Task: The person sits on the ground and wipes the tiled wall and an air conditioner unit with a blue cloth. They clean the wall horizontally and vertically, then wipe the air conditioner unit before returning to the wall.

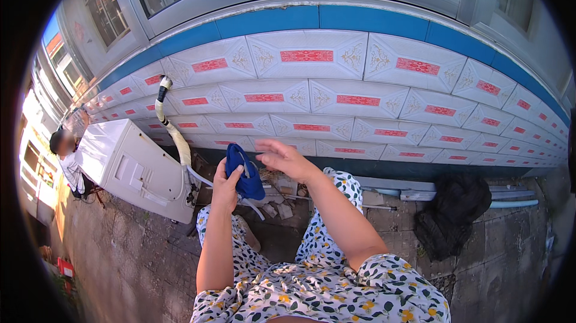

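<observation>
My left hand [228, 183] is closed on a blue fabric item [249, 178], with the thumb on its near side and the fingers behind. The cloth looks folded or pouch-like, with an opening along its upper part; what it is exactly I cannot tell. Just to the right of the cloth, my right hand [283, 159] is raised with its fingers extended and apart, holding nothing. Both hands are above my knees, which are covered by patterned trousers [330, 228].
A white outdoor air-conditioner unit [148, 174] with a wrapped pipe [177, 138] stands left, a seated person [67, 161] beyond it. Ahead is a tiled wall [342, 98]. Broken tiles [284, 211], pipes [513, 204] and a black fabric or mesh bundle [454, 210] lie on the ground.
</observation>
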### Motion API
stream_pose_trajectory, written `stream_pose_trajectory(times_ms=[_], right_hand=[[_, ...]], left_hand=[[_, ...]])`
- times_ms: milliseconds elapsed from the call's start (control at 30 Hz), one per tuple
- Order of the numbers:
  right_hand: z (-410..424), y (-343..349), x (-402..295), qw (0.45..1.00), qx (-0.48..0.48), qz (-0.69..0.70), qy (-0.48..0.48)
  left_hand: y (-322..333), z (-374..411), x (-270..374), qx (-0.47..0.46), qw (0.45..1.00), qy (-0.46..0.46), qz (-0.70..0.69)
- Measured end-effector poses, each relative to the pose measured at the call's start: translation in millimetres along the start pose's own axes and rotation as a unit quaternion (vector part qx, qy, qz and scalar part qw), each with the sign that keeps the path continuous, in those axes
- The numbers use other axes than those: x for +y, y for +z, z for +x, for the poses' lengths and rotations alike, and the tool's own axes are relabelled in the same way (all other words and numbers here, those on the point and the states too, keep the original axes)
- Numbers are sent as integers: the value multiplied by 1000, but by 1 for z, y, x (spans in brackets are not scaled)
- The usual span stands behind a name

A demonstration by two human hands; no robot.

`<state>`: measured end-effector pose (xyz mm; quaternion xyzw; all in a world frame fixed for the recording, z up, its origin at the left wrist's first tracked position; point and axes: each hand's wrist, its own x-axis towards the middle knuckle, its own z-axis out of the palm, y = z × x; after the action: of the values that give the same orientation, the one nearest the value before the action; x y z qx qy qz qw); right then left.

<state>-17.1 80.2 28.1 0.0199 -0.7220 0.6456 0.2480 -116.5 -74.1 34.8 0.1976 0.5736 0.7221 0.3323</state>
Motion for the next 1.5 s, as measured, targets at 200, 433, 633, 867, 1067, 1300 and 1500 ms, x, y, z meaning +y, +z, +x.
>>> stream_pose_trajectory(times_ms=[200,433,633,867,1067,1300,1500], right_hand=[[6,0,-9,989,60,-120,69],[-9,-80,-121,903,344,-243,-82],[1,-214,-194,595,603,-466,-256],[55,-258,-162,519,688,-465,-203],[114,-181,-141,564,359,-650,-361],[38,-249,-176,512,429,-686,-290],[10,-276,-188,524,615,-575,-129]], left_hand=[[-18,-7,-9,-181,975,-36,-126],[-111,9,3,-83,731,49,676],[-146,16,-4,-114,685,-125,709],[-166,14,-2,-114,690,-170,694],[-150,19,-5,-127,658,-167,723],[-141,2,-7,-77,700,-89,705],[-144,-6,-12,-48,667,-47,742]])
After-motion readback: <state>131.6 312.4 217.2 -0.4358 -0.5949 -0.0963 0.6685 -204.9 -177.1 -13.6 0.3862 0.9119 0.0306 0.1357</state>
